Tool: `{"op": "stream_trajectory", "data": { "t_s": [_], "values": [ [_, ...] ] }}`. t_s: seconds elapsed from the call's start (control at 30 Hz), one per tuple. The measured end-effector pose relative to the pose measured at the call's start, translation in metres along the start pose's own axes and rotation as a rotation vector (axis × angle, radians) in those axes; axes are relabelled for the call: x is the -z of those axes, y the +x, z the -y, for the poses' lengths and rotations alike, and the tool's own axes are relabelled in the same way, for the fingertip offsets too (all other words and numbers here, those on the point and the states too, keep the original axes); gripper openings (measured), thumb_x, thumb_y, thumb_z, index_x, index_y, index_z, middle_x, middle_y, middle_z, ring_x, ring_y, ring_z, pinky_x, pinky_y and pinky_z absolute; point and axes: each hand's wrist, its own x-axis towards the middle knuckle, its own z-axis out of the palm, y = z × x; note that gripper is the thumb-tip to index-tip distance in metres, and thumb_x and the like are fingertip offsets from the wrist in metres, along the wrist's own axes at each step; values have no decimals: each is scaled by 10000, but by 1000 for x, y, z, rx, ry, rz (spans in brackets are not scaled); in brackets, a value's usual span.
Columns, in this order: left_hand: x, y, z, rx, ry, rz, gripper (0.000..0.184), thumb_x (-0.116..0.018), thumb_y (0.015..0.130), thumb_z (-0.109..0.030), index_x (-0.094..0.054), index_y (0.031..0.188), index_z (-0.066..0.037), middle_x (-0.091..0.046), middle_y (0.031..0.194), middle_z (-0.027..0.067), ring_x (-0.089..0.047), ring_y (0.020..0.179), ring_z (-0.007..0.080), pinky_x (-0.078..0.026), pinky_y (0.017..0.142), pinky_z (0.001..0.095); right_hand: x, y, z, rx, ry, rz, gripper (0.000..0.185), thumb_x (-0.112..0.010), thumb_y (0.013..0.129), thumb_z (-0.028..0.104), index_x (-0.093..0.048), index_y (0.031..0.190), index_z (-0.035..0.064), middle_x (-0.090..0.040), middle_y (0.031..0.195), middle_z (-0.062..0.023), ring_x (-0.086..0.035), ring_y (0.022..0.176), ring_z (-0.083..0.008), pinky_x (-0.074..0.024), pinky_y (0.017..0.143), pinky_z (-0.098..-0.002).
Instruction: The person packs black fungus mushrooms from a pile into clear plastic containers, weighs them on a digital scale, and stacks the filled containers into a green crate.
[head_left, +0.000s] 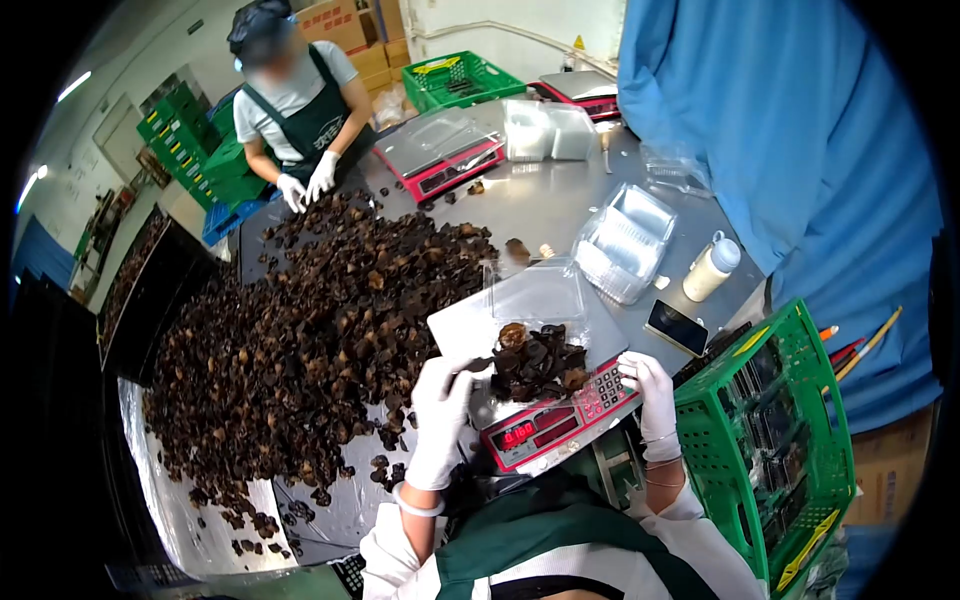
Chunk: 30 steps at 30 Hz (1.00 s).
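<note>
My left hand (440, 408), in a white glove, is at the left side of a red digital scale (530, 440). Its fingers are closed on a small dark piece of wood ear mushroom (480, 364). An opened clear plastic box (535, 300) lies on the scale's pan, with a heap of wood ear mushrooms (545, 368) in its near part. The red display reads about 0.160. Beside the keypad, my gloved right hand (652, 400) has loosely bent fingers, apart and with nothing visible in them.
A large mushroom pile (320, 320) covers the table's left half. Across it, a co-worker's gloved hands (308, 186) touch the pile. Stacked clear boxes (625, 245), a bottle (711, 267) and a phone (676, 328) lie right. A green crate (715, 450) holding packed boxes stands at my right.
</note>
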Motion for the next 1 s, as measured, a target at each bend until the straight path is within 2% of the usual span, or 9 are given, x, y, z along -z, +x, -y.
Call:
{"op": "stream_trajectory", "data": {
  "t_s": [0.13,0.27,0.33,0.47,0.6,0.73,0.8,0.9,1.0],
  "values": [
    [-48,10,-5,-404,454,222,391,-724,794,-203,-626,1154,-87,-654,1047,117,-640,909,291,-522,770,339,-6,0,5,53,6,-15,290,-449,973,161,-599,1132,-31,-651,1065,-105,-627,955,-156,-500,833,-271],
    [-28,-9,-2,-201,245,36,345,-758,767,-102,-656,1092,-52,-668,1017,147,-659,909,289,-535,796,353,10,-4,2,136,-85,-45,234,-492,955,82,-605,1122,-36,-653,1050,-106,-621,947,-145,-484,847,-261],
    [-4,-18,9,-52,187,-37,234,-688,804,4,-651,1035,-7,-663,958,129,-654,855,223,-525,777,294,14,-5,8,154,-110,-52,230,-488,950,49,-596,1134,-38,-651,1052,-110,-619,946,-145,-478,854,-258],
    [1,-39,29,169,-67,-105,198,-601,884,4,-640,1078,14,-664,954,93,-625,836,126,-509,742,255,-9,20,16,130,21,10,339,-556,931,54,-507,1258,-22,-609,1165,-114,-580,1066,-156,-445,930,-271],
    [-11,-41,15,444,-34,164,338,-536,949,-90,-528,1276,-5,-620,842,33,-566,729,78,-467,669,225,-46,86,-18,81,43,10,512,-597,927,125,-384,1379,11,-561,1239,-156,-562,1111,-201,-426,971,-305],
    [-20,-47,41,627,-402,284,419,-536,963,-116,-440,1366,-60,-626,845,35,-585,701,90,-490,640,227,-62,114,-16,43,-36,192,580,-579,943,163,-304,1437,30,-543,1260,-189,-553,1130,-228,-415,992,-325],
    [-19,-49,38,643,-445,263,404,-524,970,-135,-445,1358,-55,-624,849,41,-584,704,95,-488,645,226,-63,90,16,158,99,215,472,-566,949,163,-407,1372,26,-555,1257,-166,-557,1123,-216,-419,982,-326],
    [-16,-53,32,699,-538,213,378,-494,986,-182,-457,1337,-48,-619,847,55,-589,710,107,-488,653,232,-44,64,20,416,-253,260,293,-604,911,170,-576,1166,28,-580,1204,-129,-587,1059,-262,-440,936,-322],
    [-15,-46,21,898,-702,119,382,-450,1001,-251,-449,1328,-54,-619,850,74,-603,721,131,-492,665,254,-42,28,23,559,-644,180,375,-656,870,214,-566,1188,36,-591,1129,-147,-599,1009,-288,-461,905,-331]
  ]
}}
